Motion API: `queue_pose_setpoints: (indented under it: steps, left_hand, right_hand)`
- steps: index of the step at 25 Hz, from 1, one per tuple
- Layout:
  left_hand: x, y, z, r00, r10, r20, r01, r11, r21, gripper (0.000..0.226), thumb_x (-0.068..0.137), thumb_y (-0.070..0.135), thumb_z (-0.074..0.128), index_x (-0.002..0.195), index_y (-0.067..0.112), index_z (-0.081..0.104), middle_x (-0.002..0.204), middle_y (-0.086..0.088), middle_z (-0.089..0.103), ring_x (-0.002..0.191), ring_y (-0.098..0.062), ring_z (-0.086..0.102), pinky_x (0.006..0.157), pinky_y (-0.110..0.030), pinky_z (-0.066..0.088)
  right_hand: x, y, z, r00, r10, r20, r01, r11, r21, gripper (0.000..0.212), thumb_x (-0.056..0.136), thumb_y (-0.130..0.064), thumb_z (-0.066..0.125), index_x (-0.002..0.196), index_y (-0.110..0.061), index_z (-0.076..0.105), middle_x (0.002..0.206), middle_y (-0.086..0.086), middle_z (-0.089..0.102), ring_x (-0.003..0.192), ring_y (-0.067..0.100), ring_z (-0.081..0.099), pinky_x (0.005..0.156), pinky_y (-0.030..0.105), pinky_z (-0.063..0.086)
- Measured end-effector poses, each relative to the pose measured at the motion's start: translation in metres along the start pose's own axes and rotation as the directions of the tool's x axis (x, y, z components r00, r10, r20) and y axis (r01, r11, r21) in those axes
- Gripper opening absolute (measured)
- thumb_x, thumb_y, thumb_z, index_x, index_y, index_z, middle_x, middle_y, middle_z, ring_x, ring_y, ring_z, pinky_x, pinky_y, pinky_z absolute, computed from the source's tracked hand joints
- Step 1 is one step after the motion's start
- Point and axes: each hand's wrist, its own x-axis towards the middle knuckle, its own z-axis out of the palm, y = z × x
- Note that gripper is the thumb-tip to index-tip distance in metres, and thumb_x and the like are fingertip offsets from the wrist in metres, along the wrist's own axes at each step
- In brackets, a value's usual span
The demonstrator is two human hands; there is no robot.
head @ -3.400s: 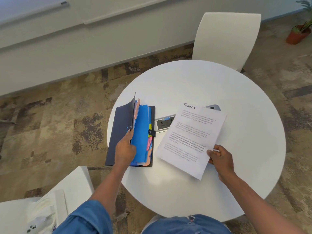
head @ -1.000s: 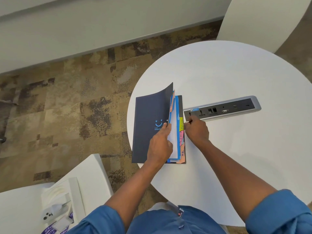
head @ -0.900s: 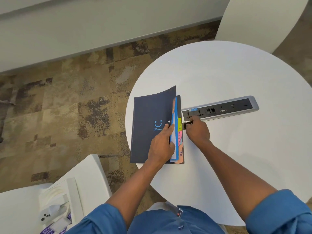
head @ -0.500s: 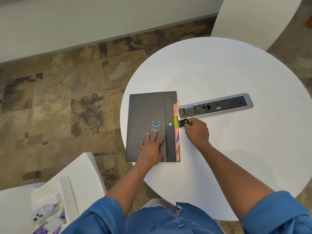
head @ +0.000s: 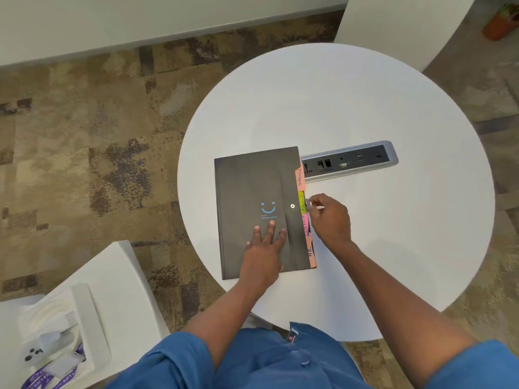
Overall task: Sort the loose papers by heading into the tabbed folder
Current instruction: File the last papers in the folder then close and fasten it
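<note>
Pinching the snap strap (head: pixel 308 204) at the closed tabbed folder (head: pixel 252 192)'s right edge, right hand (head: pixel 330 217) is curling. Left hand (head: pixel 265 242) is pressing flat, fingers straight, on the cover

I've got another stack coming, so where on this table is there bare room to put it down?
Bare room: the far half of the table beyond the power strip, and the right side past the right hand. Crowded: the near left, where the folder lies under the left hand.

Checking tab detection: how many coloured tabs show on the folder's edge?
4, stacked down the folder's right edge: orange tab farthest, yellow-green tab, pink tab, orange tab nearest. The right hand may hide others.
</note>
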Motion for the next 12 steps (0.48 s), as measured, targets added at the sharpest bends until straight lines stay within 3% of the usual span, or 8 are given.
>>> queue_pose_setpoints:
  steps: [5,9,12]
  left_hand:
    - [0.001,0.0,0.004,1.0,-0.02,0.017,0.021,0.999,-0.025,0.092,0.089,0.033,0.067,0.157,0.032,0.004,0.165,0.002,-0.012,0.151,-0.038,-0.002,0.115,-0.054,0.025]
    - [0.001,0.001,0.005,1.0,-0.026,0.017,0.026,0.999,-0.034,0.092,0.09,0.033,0.066,0.157,0.032,0.002,0.165,0.002,-0.014,0.151,-0.038,-0.004,0.116,-0.054,0.023]
    - [0.001,0.001,0.005,1.0,-0.028,0.012,0.029,0.999,-0.017,0.092,0.09,0.034,0.066,0.157,0.032,0.002,0.165,0.002,-0.014,0.151,-0.038,-0.003,0.116,-0.054,0.024]
  right_hand:
    - [-0.008,0.003,0.011,0.974,-0.12,0.194,0.138,0.987,-0.082,0.04,0.09,-0.009,0.053,0.127,-0.023,0.063,0.126,0.004,0.063,0.112,0.024,0.059,0.095,0.036,0.05]
    - [-0.009,0.005,0.016,0.935,-0.143,0.324,0.233,0.937,-0.26,0.054,0.088,-0.008,0.051,0.139,-0.024,0.05,0.134,0.005,0.051,0.118,0.027,0.05,0.094,0.037,0.048]
    - [-0.011,0.004,0.018,0.916,-0.085,0.392,0.267,0.86,-0.436,0.061,0.092,-0.015,0.046,0.15,-0.029,0.032,0.127,0.01,0.048,0.112,0.03,0.047,0.088,0.039,0.047]
